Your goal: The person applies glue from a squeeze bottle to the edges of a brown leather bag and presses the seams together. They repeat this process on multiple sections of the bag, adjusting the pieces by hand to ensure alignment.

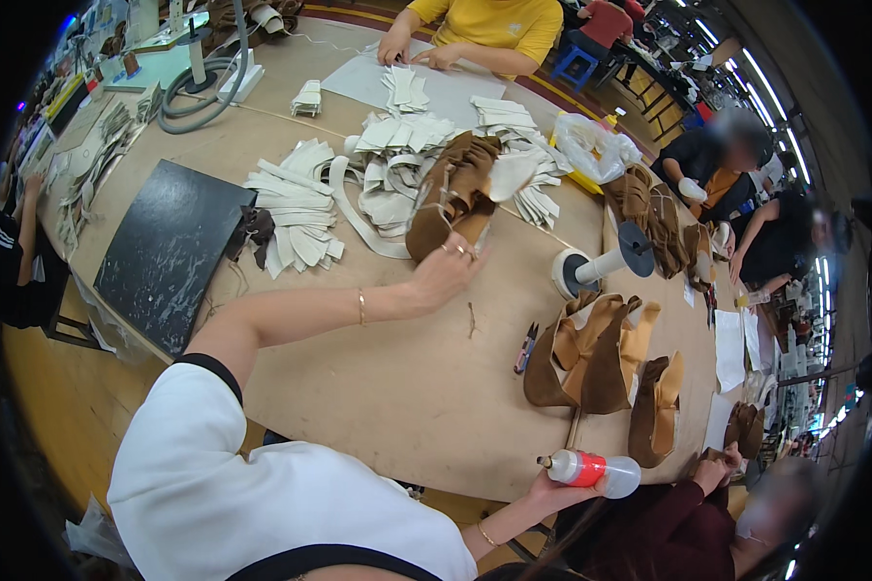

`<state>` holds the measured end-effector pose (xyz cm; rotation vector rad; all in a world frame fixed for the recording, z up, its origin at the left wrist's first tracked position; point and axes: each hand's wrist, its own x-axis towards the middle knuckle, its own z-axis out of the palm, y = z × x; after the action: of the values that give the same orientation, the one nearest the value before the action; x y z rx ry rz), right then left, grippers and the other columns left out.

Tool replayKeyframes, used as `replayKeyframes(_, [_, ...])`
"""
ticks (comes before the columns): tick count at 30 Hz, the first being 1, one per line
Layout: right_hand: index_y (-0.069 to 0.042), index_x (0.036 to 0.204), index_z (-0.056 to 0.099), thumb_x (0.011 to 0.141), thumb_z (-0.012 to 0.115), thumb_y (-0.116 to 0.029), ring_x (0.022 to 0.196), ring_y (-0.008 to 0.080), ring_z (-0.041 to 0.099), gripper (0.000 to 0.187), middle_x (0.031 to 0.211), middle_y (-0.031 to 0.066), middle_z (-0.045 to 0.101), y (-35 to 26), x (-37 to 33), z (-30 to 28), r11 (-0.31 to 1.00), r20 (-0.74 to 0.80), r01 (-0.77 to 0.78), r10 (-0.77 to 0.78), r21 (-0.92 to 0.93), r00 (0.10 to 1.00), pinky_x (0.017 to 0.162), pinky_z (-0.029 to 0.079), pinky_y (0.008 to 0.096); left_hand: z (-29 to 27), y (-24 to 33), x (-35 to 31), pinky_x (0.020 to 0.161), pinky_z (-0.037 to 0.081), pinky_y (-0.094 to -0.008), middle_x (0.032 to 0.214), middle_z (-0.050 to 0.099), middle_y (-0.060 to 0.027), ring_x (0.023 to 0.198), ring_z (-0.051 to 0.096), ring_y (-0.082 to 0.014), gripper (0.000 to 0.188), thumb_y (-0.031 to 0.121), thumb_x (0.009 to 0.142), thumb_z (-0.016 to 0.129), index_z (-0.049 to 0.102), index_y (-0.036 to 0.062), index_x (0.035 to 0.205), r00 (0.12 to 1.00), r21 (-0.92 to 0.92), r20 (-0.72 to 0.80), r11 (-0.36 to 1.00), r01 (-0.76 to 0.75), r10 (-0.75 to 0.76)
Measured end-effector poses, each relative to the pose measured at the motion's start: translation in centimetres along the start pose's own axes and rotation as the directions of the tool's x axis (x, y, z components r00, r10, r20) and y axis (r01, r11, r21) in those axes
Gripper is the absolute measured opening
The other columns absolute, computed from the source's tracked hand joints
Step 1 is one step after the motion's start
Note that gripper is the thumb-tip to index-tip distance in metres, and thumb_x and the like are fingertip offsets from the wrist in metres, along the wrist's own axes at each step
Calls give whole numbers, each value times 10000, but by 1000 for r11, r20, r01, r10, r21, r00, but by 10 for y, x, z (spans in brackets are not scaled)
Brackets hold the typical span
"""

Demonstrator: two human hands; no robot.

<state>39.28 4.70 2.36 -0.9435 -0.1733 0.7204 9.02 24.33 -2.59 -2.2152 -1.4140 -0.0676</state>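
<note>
My left hand (444, 275) reaches over the middle of the table, its fingers closed on the lower edge of a bundle of brown suede shoe uppers (434, 218). The bundle is tilted and partly covers a heap of white strips (393, 184). Low at the right, my right hand (564, 494) is wrapped round a clear squeeze bottle (587, 470) with a red label and a narrow nozzle. Just beyond the bottle, several brown uppers with tan linings (583, 363) stand on the table, with a separate brown upper (655, 412) beside them.
A black board (170, 254) lies at the left. A white spool stand (601, 266) rises right of centre, near a plastic bag (593, 147). Pens (526, 349) lie by the uppers. Across the table works a person in yellow (494, 34); other people sit around the right side.
</note>
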Motion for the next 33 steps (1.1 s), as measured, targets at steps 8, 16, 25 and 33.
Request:
replayKeyframes(8, [-64, 949, 506, 843, 551, -455, 706, 171, 549, 407, 778, 43, 547, -4, -11, 6, 999, -9, 25, -25, -45, 1000, 701, 479, 315, 13, 24, 8, 1045, 228, -336, 916, 631, -108, 1002, 546, -231, 547, 213, 875, 479, 397, -50, 1348, 989, 1, -37, 990, -140, 140])
replayKeyframes(16, [-53, 897, 523, 809, 528, -457, 669, 182, 540, 413, 743, 43, 538, -7, -10, -7, 987, 126, -140, 149, -73, 981, 613, 464, 298, 11, -1, 18, 907, 344, -350, 869, 625, -132, 965, 546, -231, 628, 405, 809, 623, 498, -57, 1215, 997, -303, -58, 951, -64, 49])
replayKeyframes(25, [14, 1050, 594, 693, 762, -337, 787, 206, 645, 528, 787, 128, 654, 11, -28, 48, -63, 268, 500, 783, -864, 561, 729, 504, 318, -22, -49, 26, 860, 346, -422, 892, 602, -127, 910, 547, -254, 387, 430, 887, 545, 622, 75, 1019, 995, -596, 48, 802, -39, 84])
replayKeyframes(33, [47, 1028, 585, 819, 685, -312, 764, 239, 649, 427, 812, 174, 655, 57, -13, 86, 315, 657, 579, 441, -752, 612, 736, 504, 340, -53, -22, 50, 895, 371, -457, 767, 651, -137, 868, 612, -323, 501, 466, 864, 566, 620, 61, 1153, 927, -742, 221, 670, -42, 304])
